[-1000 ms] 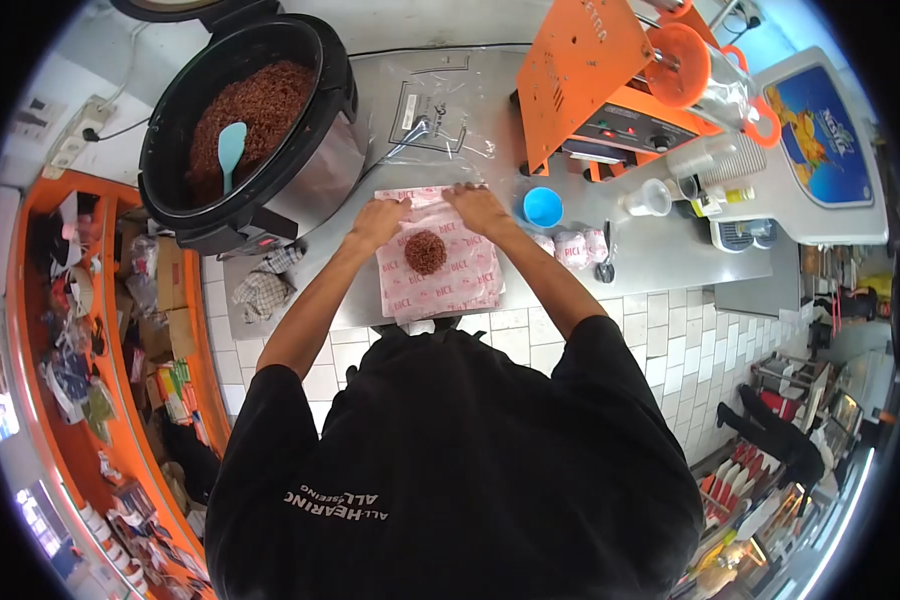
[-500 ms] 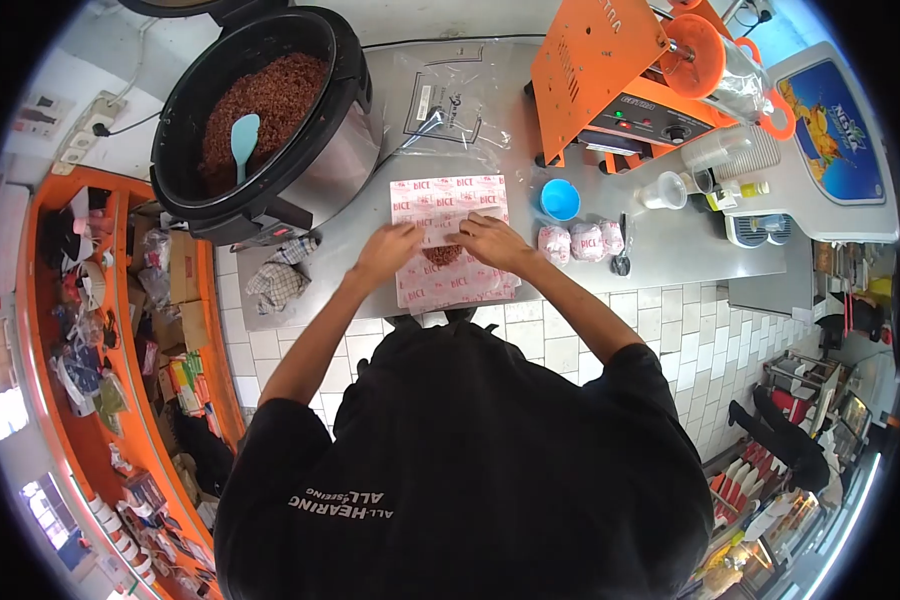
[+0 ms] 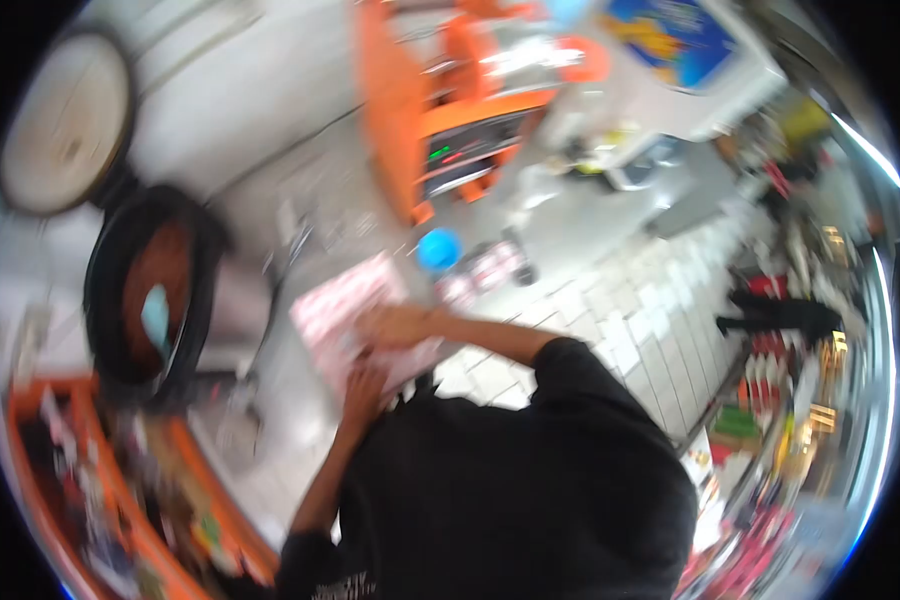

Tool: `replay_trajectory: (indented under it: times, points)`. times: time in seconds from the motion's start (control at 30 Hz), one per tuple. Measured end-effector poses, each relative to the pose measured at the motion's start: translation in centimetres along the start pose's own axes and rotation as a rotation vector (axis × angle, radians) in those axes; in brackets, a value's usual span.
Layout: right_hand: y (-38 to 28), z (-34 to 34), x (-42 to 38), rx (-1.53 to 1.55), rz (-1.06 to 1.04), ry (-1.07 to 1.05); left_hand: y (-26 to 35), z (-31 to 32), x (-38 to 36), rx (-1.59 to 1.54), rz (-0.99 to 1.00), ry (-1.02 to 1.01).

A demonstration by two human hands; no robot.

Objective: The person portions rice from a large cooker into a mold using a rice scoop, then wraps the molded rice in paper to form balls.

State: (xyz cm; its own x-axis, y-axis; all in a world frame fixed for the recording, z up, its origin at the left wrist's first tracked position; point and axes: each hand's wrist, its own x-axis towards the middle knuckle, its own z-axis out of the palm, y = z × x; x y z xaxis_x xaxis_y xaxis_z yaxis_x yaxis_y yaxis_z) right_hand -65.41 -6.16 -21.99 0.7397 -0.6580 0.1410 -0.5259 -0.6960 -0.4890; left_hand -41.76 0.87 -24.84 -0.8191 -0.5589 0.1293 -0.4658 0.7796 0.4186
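Paper sheets (image 3: 338,292): pink and white, flat, printed, lettering illegible through blur; under and around both hands.

Right hand (image 3: 402,326): on the paper, covering its middle; whether the fingers grip or lie loose cannot be told.

Left hand (image 3: 366,384): at the near edge of the paper, touching or just above it; finger state likewise cannot be told.

Blue cup (image 3: 438,249): round, smooth; just beyond the right hand, close to the paper's corner.

Wrapped bundles (image 3: 494,267): pink and white, rounded, in a row; beyond and to the right of the right hand, count uncertain.

Orange machine (image 3: 392,120): boxy, lit indicators; well beyond the right hand, top cut off.

Cooker (image 3: 232,310): dark-rimmed, lid (image 3: 65,120) raised; left of the left hand. Inside, a red-brown mass, grain smeared, and a pale blue spatula (image 3: 156,318).

Clear plastic (image 3: 320,215): crumpled, glossy; beyond both hands, outline indistinct.

Surface (image 3: 560,212): grey, metallic, beneath all this.

Paper beneath the hands: hidden.
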Motion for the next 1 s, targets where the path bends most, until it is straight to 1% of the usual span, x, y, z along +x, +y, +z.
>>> replay_trajectory:
  times: [0.03,0.07,0.1,0.13,0.2,0.3,0.37,0.43,0.57,0.63,0.67,0.77,0.8,0.87,1.0]
  points:
    - [-0.6,-1.2,0.0,0.051,-0.003,-0.090,-0.2,0.1,0.2,0.016,0.048,0.063]
    - [1.0,0.8,-0.7,0.017,-0.056,0.002,-1.2,0.7,0.1,-0.129,0.018,-0.029]
    - [0.7,0.5,-1.1,-0.041,-0.103,0.113,-2.2,1.2,0.0,-0.155,0.033,-0.046]
    - [1.8,2.0,-1.3,-0.152,-0.152,0.138,-1.0,-1.1,0.8,-0.206,-0.004,-0.043]
    - [1.1,-0.6,-0.9,-0.153,-0.176,-0.015,-0.7,-1.7,1.0,-0.107,-0.012,-0.068]
    - [0.8,-0.1,-0.4,-0.152,-0.197,0.037,-1.1,-1.0,0.9,-0.101,0.092,-0.142]
    - [0.8,0.1,0.1,-0.152,-0.219,0.048,-0.8,-1.9,0.7,-0.121,0.077,-0.164]
    - [0.2,-1.0,0.2,-0.151,-0.180,-0.050,-0.9,-2.1,0.7,-0.202,-0.011,-0.195]
    - [0.1,-0.7,0.6,-0.161,-0.154,-0.059,0.0,-2.1,1.0,-0.135,0.039,-0.148]
    - [0.6,-0.3,0.9,-0.144,-0.214,-0.035,-0.6,-1.8,0.7,-0.191,-0.040,-0.141]
    - [0.6,-0.3,0.9,-0.114,-0.208,-0.020,-1.5,-1.5,0.4,-0.249,0.014,-0.125]
    - [0.7,-0.5,1.1,-0.126,-0.177,-0.065,-2.6,-1.5,0.7,-0.308,0.018,-0.135]
    - [0.7,-0.5,1.3,-0.132,-0.183,-0.064,-2.8,-1.3,0.4,-0.302,0.018,-0.129]
    - [0.8,-0.6,1.1,-0.138,-0.216,-0.047,-3.0,-0.5,0.1,-0.310,0.053,-0.054]
    - [1.2,0.0,1.0,-0.107,-0.226,-0.023,-4.5,0.1,-0.5,-0.361,0.057,-0.033]
